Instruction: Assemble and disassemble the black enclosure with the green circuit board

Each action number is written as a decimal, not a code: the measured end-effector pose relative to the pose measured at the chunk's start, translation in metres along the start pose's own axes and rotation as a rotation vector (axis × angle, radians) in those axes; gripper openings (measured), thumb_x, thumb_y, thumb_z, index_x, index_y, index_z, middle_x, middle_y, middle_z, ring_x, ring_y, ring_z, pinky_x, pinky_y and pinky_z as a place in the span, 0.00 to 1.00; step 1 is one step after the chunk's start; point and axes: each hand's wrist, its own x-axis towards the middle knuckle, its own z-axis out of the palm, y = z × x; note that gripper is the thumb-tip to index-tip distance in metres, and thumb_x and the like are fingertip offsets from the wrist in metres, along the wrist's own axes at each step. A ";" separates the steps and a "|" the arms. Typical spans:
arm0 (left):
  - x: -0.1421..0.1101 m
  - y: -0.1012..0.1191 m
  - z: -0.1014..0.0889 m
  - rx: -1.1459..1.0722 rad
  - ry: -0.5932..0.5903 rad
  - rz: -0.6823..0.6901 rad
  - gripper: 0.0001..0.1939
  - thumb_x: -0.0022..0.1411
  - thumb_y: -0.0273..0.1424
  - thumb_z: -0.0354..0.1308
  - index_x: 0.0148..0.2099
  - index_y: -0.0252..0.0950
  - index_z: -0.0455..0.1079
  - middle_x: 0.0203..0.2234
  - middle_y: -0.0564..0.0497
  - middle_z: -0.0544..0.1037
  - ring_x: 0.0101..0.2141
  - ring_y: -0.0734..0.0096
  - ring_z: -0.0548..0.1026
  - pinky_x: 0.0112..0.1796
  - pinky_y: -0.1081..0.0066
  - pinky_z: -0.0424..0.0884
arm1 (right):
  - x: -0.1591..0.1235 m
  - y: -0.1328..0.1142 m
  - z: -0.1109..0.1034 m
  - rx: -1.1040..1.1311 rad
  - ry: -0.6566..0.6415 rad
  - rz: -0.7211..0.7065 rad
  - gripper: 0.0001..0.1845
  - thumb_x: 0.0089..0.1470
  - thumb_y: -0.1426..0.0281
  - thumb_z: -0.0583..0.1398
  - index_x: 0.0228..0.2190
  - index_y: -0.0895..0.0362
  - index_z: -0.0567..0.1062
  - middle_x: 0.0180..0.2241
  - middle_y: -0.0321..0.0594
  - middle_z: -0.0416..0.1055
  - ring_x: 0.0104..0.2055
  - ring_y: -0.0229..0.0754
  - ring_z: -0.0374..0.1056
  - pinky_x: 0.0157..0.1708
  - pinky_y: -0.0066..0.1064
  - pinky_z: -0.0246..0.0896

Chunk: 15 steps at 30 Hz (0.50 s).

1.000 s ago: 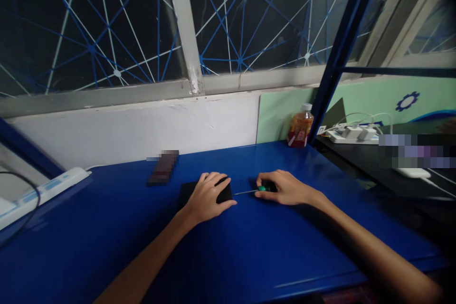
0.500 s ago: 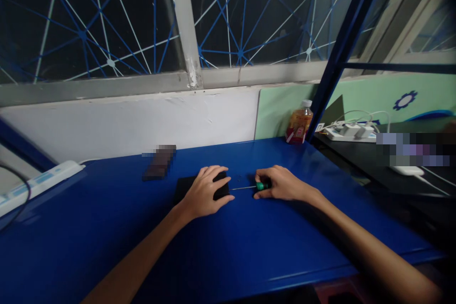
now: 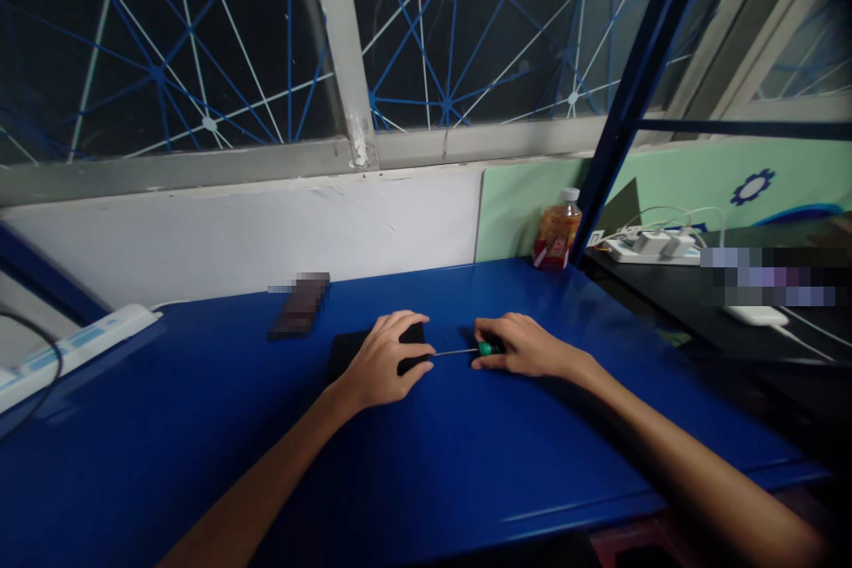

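Note:
A flat black box [image 3: 343, 351] lies on the blue table, partly hidden under my left hand [image 3: 390, 359]. That hand grips the box from above, with its thumb on the near side and its fingers over the top and far side. The left index fingertip reaches past the box's right edge to the tip of a screwdriver [image 3: 485, 348]. My right hand [image 3: 523, 344] is wrapped round the screwdriver's green and dark handle. Its thin metal shaft points left, level with the box's right side, where the tip meets the edge; the exact contact is too small to make out.
A dark blurred oblong object [image 3: 299, 306] lies behind the box. A white power strip [image 3: 80, 346] is at the table's left. At the back right stands a drink bottle [image 3: 557, 231] beside a blue post [image 3: 629, 89]. Another power strip with chargers [image 3: 656, 248] sits on the dark neighbouring table.
My left index finger has come down to the screwdriver's tip. My right hand keeps its hold on the handle with barely any shift. The view has tilted very slightly.

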 end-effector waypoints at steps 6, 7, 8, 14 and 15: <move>0.000 0.000 0.000 -0.005 -0.006 -0.002 0.09 0.62 0.32 0.56 0.43 0.44 0.76 0.55 0.48 0.67 0.56 0.52 0.62 0.51 0.48 0.61 | -0.003 -0.004 -0.006 0.015 0.011 -0.045 0.16 0.61 0.57 0.52 0.35 0.54 0.72 0.25 0.36 0.71 0.26 0.38 0.64 0.28 0.30 0.50; 0.000 -0.001 0.000 -0.006 -0.005 -0.001 0.09 0.62 0.32 0.57 0.43 0.45 0.76 0.55 0.48 0.67 0.56 0.52 0.62 0.51 0.48 0.61 | -0.004 -0.002 -0.007 0.018 0.015 -0.049 0.16 0.62 0.58 0.51 0.36 0.54 0.73 0.27 0.38 0.72 0.28 0.39 0.65 0.29 0.30 0.51; 0.000 -0.001 0.000 -0.007 -0.005 -0.002 0.09 0.62 0.32 0.56 0.43 0.45 0.76 0.55 0.48 0.67 0.56 0.52 0.61 0.51 0.48 0.61 | -0.004 0.000 -0.007 0.015 0.022 -0.050 0.16 0.61 0.58 0.52 0.36 0.55 0.74 0.30 0.39 0.73 0.30 0.41 0.66 0.30 0.31 0.52; 0.000 0.000 -0.001 -0.006 -0.015 -0.013 0.09 0.62 0.33 0.56 0.43 0.44 0.76 0.55 0.48 0.67 0.56 0.53 0.61 0.51 0.49 0.61 | -0.003 0.005 -0.005 -0.037 0.031 -0.013 0.19 0.50 0.52 0.62 0.30 0.56 0.73 0.31 0.40 0.71 0.30 0.41 0.65 0.27 0.29 0.51; 0.000 0.000 -0.001 -0.005 -0.016 -0.012 0.09 0.62 0.33 0.56 0.43 0.44 0.76 0.55 0.47 0.67 0.56 0.53 0.61 0.51 0.49 0.61 | -0.002 0.004 -0.005 -0.038 0.029 0.000 0.18 0.49 0.53 0.63 0.31 0.56 0.72 0.29 0.39 0.71 0.28 0.40 0.64 0.26 0.29 0.49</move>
